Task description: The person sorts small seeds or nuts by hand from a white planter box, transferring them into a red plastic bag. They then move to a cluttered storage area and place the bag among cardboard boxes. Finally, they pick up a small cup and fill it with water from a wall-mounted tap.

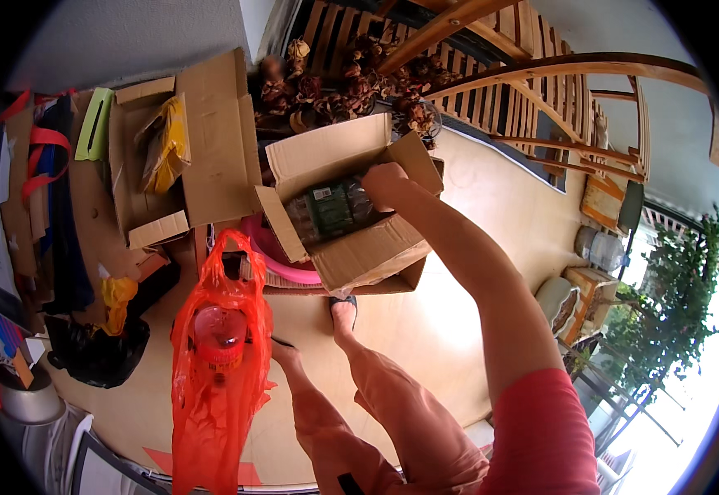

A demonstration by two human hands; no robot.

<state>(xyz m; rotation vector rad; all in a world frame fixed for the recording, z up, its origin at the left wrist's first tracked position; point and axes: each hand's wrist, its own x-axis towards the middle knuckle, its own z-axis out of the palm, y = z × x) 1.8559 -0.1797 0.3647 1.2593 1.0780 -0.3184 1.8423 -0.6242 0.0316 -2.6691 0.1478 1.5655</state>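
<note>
My right hand (385,187) reaches into an open cardboard box (369,263) in front of me. Its fingers curl down at the right end of a clear plastic-wrapped pack (330,207) with a dark green label. The fingertips are hidden, so whether they grip the pack cannot be told. The box's flaps are spread outward. My left hand is out of view. Left of my legs is a red plastic bag (220,383), its handle loops upward, with a clear plastic jar (220,334) showing through it.
A pink basin (279,253) sits partly under the box. Another open carton (217,154) at left holds a yellow package (171,148). A black bag (96,352) lies on the floor. Dried flowers (359,86) stand behind, near a slatted wooden rack (508,80).
</note>
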